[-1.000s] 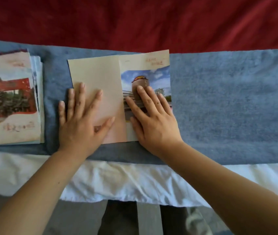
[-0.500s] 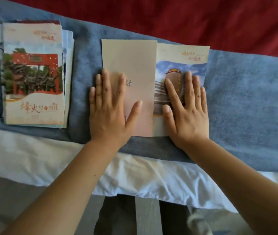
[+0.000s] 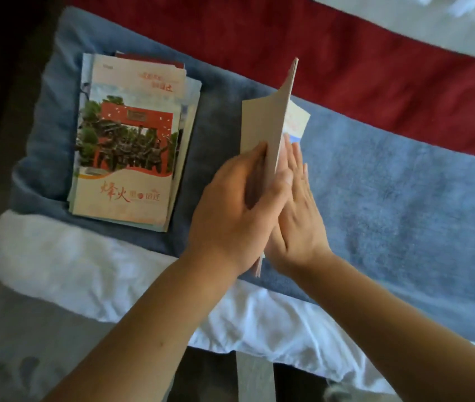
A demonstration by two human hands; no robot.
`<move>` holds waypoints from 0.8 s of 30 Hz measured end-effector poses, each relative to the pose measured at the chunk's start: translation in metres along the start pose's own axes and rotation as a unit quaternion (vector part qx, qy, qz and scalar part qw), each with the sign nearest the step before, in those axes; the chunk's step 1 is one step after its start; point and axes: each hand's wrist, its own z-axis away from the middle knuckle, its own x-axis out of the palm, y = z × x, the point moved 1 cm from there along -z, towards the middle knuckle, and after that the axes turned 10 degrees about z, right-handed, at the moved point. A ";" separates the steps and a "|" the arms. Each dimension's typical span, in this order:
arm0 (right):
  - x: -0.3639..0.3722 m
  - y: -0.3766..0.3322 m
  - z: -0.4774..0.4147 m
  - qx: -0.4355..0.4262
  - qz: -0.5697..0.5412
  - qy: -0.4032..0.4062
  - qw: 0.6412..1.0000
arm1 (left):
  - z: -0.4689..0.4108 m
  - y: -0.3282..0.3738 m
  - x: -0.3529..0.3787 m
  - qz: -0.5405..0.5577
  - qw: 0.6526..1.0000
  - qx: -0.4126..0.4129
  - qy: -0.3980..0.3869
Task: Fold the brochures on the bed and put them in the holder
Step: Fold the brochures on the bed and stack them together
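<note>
A beige brochure (image 3: 265, 123) lies on the blue towel (image 3: 404, 192) in the middle of the bed. Its left panel stands nearly upright, swung over toward the right. My left hand (image 3: 236, 210) grips that raised panel near its lower edge. My right hand (image 3: 297, 216) lies flat with fingers spread on the brochure's right part, just behind the raised panel. A stack of brochures (image 3: 131, 140) with a red gate photo on top rests to the left on the towel. No holder is in view.
A red blanket (image 3: 346, 53) runs across the bed behind the towel. White bedding (image 3: 114, 274) hangs over the near edge of the bed. Grey floor (image 3: 12, 358) and dark trouser legs show below.
My left hand has gone from pressing the left panel flat to lifting it up and over to the right. The view has shifted, so the stack now sits closer to centre.
</note>
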 end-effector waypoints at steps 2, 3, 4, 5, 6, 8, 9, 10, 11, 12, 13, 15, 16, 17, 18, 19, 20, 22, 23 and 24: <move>0.006 -0.012 -0.009 -0.011 0.012 -0.004 1.000 | 0.003 0.012 -0.020 -0.073 0.995 0.045 0.047; 0.010 -0.018 -0.013 -0.012 0.017 -0.012 1.000 | 0.004 0.014 -0.032 -0.134 0.986 0.074 0.071; 0.013 -0.023 -0.017 -0.007 0.019 -0.023 1.000 | 0.005 0.015 -0.043 -0.188 0.973 0.095 0.092; 0.015 -0.029 -0.020 -0.003 0.021 -0.033 0.999 | 0.005 0.014 -0.054 -0.235 0.960 0.103 0.111; 0.017 -0.034 -0.022 -0.003 0.028 -0.039 0.999 | 0.005 0.012 -0.063 -0.277 0.948 0.101 0.123; 0.022 -0.042 -0.025 -0.004 0.058 -0.046 0.997 | 0.003 0.002 -0.079 -0.346 0.925 0.090 0.129; 0.025 -0.046 -0.026 -0.003 0.079 -0.053 0.995 | 0.002 -0.005 -0.086 -0.367 0.916 0.093 0.131; 0.029 -0.050 -0.027 -0.001 0.105 -0.064 0.992 | 0.002 -0.012 -0.093 -0.384 0.909 0.098 0.133; 0.033 -0.053 -0.028 0.001 0.135 -0.076 0.988 | 0.001 -0.020 -0.098 -0.399 0.902 0.101 0.134; 0.037 -0.054 -0.028 0.004 0.163 -0.086 0.983 | 0.000 -0.028 -0.102 -0.412 0.895 0.106 0.133; 0.041 -0.056 -0.029 0.006 0.189 -0.096 0.977 | -0.001 -0.037 -0.105 -0.424 0.890 0.109 0.126; 0.048 -0.055 -0.029 0.009 0.224 -0.101 0.969 | -0.004 -0.055 -0.104 -0.449 0.882 0.103 0.101; 0.050 -0.054 -0.029 0.010 0.234 -0.097 0.967 | -0.005 -0.063 -0.101 -0.461 0.877 0.096 0.091; 0.052 -0.053 -0.029 0.009 0.238 -0.090 0.967 | -0.005 -0.070 -0.098 -0.473 0.873 0.089 0.083; 0.053 -0.052 -0.029 0.007 0.237 -0.081 0.968 | -0.004 -0.075 -0.094 -0.484 0.868 0.083 0.077; 0.054 -0.051 -0.028 0.004 0.230 -0.071 0.971 | -0.003 -0.079 -0.092 -0.490 0.865 0.078 0.073; 0.054 -0.050 -0.028 0.002 0.219 -0.060 0.974 | -0.002 -0.080 -0.089 -0.486 0.868 0.076 0.073; 0.054 -0.050 -0.027 0.006 0.194 -0.045 0.980 | -0.003 -0.076 -0.085 -0.447 0.887 0.079 0.080; 0.054 -0.051 -0.027 0.009 0.188 -0.042 0.981 | -0.003 -0.072 -0.084 -0.418 0.900 0.083 0.086; 0.054 -0.053 -0.028 0.012 0.186 -0.041 0.982 | -0.004 -0.068 -0.083 -0.391 0.912 0.086 0.092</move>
